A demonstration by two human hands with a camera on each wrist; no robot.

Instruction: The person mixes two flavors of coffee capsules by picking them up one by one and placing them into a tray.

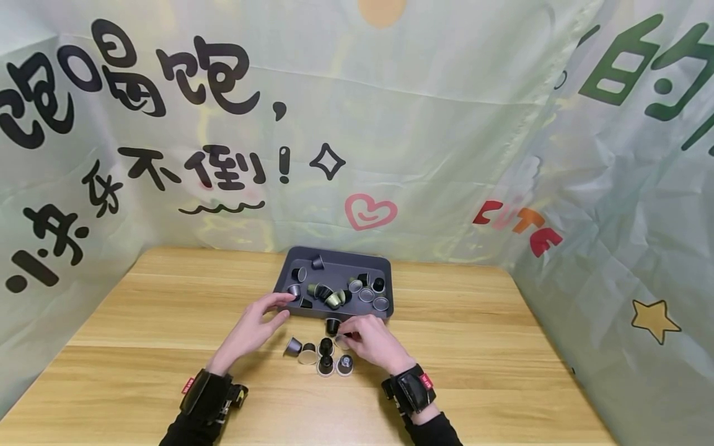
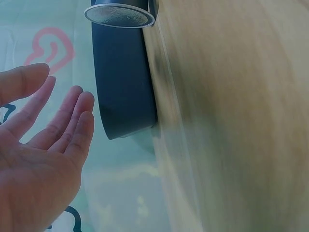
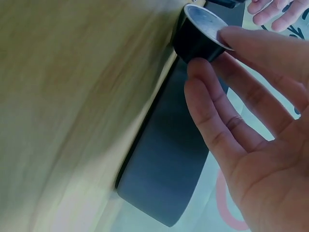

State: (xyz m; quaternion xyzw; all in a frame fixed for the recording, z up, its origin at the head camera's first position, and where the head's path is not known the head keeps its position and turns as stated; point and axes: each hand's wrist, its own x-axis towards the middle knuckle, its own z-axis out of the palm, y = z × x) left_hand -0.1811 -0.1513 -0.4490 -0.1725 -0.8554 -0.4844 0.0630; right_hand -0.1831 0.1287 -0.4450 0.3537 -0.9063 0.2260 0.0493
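My right hand [image 1: 372, 341] pinches a black coffee capsule [image 3: 197, 41] between thumb and fingers, just in front of the tray. Its silver lid faces the thumb in the right wrist view. Over the left front corner of the dark grey tray [image 1: 362, 314], my left hand [image 1: 253, 328] holds nothing, its fingers loosely bent. A grey capsule [image 1: 294, 290] inside the tray lies close to its fingertips; whether they touch cannot be told. On the table between the hands, several capsules stand or lie, among them a black one [image 1: 332, 326] and a tilted grey one [image 1: 292, 347].
Inside the tray several more capsules lie scattered, including a green one [image 1: 333, 301] and a lid-up one [image 1: 381, 303]. The wooden table [image 1: 474, 359] runs back to a printed cloth [image 1: 435, 155] behind the tray and at both sides.
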